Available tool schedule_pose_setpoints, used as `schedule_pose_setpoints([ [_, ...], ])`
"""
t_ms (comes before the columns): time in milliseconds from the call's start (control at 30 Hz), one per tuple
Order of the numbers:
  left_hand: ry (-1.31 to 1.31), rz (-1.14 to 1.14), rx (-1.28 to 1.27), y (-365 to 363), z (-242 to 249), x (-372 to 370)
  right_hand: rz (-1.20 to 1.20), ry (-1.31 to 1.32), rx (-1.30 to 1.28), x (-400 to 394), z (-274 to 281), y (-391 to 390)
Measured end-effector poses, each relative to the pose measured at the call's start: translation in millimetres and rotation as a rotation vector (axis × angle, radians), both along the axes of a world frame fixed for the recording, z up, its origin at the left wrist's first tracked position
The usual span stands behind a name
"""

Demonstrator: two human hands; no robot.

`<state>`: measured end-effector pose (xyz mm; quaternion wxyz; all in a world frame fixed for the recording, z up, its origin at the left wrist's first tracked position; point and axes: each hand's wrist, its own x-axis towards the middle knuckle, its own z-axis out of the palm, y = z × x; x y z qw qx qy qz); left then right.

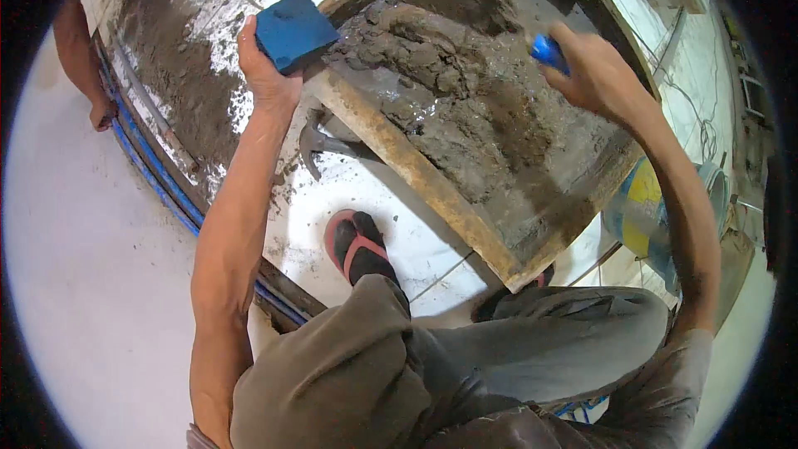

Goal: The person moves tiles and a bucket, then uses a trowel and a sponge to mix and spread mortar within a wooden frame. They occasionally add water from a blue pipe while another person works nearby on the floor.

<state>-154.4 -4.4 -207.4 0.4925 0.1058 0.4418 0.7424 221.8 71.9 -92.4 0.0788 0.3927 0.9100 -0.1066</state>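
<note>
My left hand (270, 71) is wrapped round a dark blue block (294, 31), held up at the left corner of a wooden-edged tray (416, 175). Wet grey mortar (424, 54) lies heaped in the tray. Over the tray's right part, my right hand (586, 71) grips a blue handle (549, 51); whatever the handle belongs to is not visible. A hammer (337, 146) rests on the floor beside the tray, below my left hand, its handle partly under the tray's edge.
Another person's hand (102, 113) touches the blue pipes (154, 175) at the left. Loose sand (179, 75) covers the floor near them. A yellow and grey bucket (638, 208) stands right of the tray. My sandalled foot (359, 243) is on the tiles.
</note>
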Motion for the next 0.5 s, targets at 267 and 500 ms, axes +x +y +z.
schedule_pose_setpoints([
  [267,0.047,0.036,0.022,-10,10,-29,0.247,-0.182,0.251,-57,-95,74],
  [500,0.058,0.006,0.000,2,13,-19,0.251,-0.209,-0.004,-60,-112,67],
])
